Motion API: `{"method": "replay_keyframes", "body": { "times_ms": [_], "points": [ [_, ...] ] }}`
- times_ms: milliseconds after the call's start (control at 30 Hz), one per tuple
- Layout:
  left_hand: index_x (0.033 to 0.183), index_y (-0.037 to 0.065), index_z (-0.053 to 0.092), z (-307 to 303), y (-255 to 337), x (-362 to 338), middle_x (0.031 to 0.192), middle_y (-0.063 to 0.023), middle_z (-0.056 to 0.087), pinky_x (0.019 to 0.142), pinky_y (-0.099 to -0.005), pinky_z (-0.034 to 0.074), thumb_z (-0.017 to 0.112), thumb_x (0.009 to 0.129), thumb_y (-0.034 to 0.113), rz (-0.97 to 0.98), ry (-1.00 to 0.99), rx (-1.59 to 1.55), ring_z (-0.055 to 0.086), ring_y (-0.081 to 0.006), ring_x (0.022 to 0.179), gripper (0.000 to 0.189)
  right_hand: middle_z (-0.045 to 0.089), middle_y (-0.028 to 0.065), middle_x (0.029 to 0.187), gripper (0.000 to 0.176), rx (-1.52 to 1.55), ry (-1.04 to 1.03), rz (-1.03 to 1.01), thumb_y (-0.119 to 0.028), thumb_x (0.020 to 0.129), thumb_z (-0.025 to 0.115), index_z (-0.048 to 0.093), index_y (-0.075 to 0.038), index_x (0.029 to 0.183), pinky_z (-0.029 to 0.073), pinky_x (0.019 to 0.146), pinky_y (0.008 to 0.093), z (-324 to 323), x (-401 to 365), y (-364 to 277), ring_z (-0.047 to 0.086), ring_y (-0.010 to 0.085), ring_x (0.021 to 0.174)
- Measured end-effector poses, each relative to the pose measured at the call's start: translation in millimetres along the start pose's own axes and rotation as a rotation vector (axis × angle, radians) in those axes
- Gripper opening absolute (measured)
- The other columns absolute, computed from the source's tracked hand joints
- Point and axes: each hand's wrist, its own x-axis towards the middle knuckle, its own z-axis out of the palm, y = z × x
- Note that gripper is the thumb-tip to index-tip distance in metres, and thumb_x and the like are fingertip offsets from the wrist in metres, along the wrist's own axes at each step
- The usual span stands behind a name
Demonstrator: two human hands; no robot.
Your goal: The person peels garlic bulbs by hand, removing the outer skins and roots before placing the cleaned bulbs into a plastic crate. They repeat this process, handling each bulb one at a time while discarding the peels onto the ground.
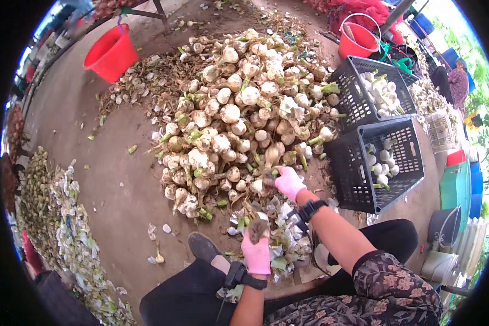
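My left hand (256, 254), in a pink glove, is closed around a garlic bulb (258, 230) whose brown root tuft faces up. Farther forward, my right hand (289, 183), also pink-gloved, reaches the near edge of a large garlic pile (231, 114). Its fingers are pinched together beside a green stem end and a brownish, blurred bulb; what exactly they grip cannot be made out. Loose peeled skins (280, 255) lie on the ground below both hands.
Right of the pile stand two black crates, a near one (339, 165) and a far one (345, 103), both with cleaned white garlic. Red buckets stand at back left (111, 54) and back right (358, 41). Peelings (70, 233) cover the left ground. Another person (458, 89) sits far right.
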Motion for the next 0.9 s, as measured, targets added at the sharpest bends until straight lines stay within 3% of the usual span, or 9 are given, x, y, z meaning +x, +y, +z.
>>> {"method": "replay_keyframes", "body": {
  "times_ms": [100,167,200,300,400,467,633,900],
  "points": [
    [0.135,-0.002,0.036,-8.9,-2.4,3.2,0.125,-0.0123,0.051,0.100,-0.0304,0.036,0.058,0.072,-0.010,0.139,-0.021,0.003,0.050,-0.0215,0.114,0.067,0.066,0.0074,0.097,0.033,0.318,-0.156,-0.065,-0.012,0.075,0.074,0.066,-0.006,0.107,0.046,0.080,0.0269,-5.1,-62.9,-23.3,0.057,0.0130,0.085],
    [0.134,-0.002,0.036,-8.8,-0.2,0.6,0.125,-0.0114,0.051,0.099,-0.0300,0.037,0.060,0.074,-0.009,0.238,-0.015,0.056,0.051,-0.0205,0.111,0.066,0.064,0.0025,0.105,0.035,0.561,-0.265,0.015,-0.005,0.075,0.073,0.064,-0.004,0.109,0.044,0.083,0.0255,-5.2,-90.3,-34.9,0.055,0.0110,0.090],
    [0.134,-0.002,0.036,-9.5,-0.1,-1.0,0.124,-0.0104,0.051,0.098,-0.0296,0.038,0.062,0.076,-0.009,0.335,-0.015,0.108,0.053,-0.0195,0.108,0.064,0.063,0.0023,0.104,0.036,0.557,-0.284,-0.054,-0.004,0.076,0.072,0.062,-0.002,0.110,0.045,0.084,0.0261,-7.8,-104.6,-42.0,0.055,0.0107,0.092],
    [0.129,-0.001,0.040,-15.2,5.2,-3.6,0.122,-0.0096,0.051,0.096,-0.0291,0.041,0.067,0.073,-0.009,0.339,-0.046,0.029,0.053,-0.0183,0.108,0.062,0.062,0.0033,0.104,0.038,0.493,-0.291,-0.099,-0.006,0.079,0.070,0.059,-0.001,0.115,0.045,0.085,0.0260,-8.4,-132.5,-47.0,0.056,0.0108,0.095],
    [0.124,0.001,0.044,-13.4,13.0,-16.8,0.116,-0.0087,0.053,0.092,-0.0282,0.044,0.069,0.074,-0.005,0.379,-0.047,-0.076,0.054,-0.0169,0.106,0.057,0.061,0.0042,0.107,0.041,0.711,-0.288,-0.052,-0.014,0.084,0.066,0.054,-0.004,0.122,0.048,0.084,0.0272,-4.9,-156.2,-45.7,0.057,0.0121,0.096],
    [0.121,0.002,0.046,-10.8,19.6,-28.5,0.113,-0.0080,0.054,0.091,-0.0281,0.045,0.071,0.073,-0.004,0.453,-0.007,0.032,0.054,-0.0164,0.104,0.054,0.060,0.0053,0.110,0.043,0.988,-0.276,-0.056,-0.018,0.088,0.063,0.049,-0.004,0.126,0.049,0.084,0.0273,1.4,-176.0,-57.5,0.058,0.0135,0.098],
    [0.116,0.002,0.047,-8.7,23.5,-46.9,0.110,-0.0069,0.055,0.090,-0.0278,0.045,0.073,0.072,-0.004,0.490,0.019,0.011,0.055,-0.0155,0.101,0.051,0.064,0.0038,0.100,0.034,0.779,0.031,-0.214,-0.016,0.084,0.068,0.059,0.000,0.112,0.047,0.083,0.0269,28.2,-186.6,-56.5,0.058,0.0118,0.093],
    [0.114,0.001,0.048,-20.7,26.3,-51.7,0.107,-0.0079,0.059,0.087,-0.0282,0.048,0.071,0.072,-0.006,0.462,-0.015,-0.077,0.059,-0.0163,0.096,0.049,0.064,0.0077,0.105,0.031,0.649,-0.050,-0.343,-0.010,0.087,0.062,0.056,0.001,0.116,0.046,0.085,0.0272,17.8,-207.1,-57.8,0.058,0.0123,0.095]
  ]
}}
